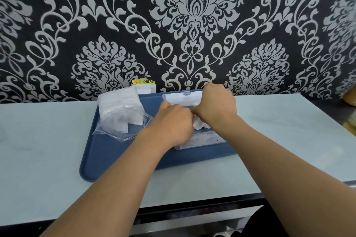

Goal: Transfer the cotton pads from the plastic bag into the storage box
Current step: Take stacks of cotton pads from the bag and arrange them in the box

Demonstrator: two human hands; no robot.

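Hands are both down over the storage box, which sits on the right part of a blue tray on a pale tabletop. Left hand has its fingers curled in toward a bunch of white cotton pads at the box opening, looks like it's gripping them, though the fingertips are hidden so I can't be totally sure. Right hand is fisted right beside it, knuckles up, over the back of the box near the raised clear lid; can't tell what it's actually holding, if anything. The two hands are touching or nearly so. Plastic bag lies on the left part of the tray, crumpled, with plenty of white pads inside. Behind it all is a black and silver damask wall, with a small yellow warning sticker just above the bag.
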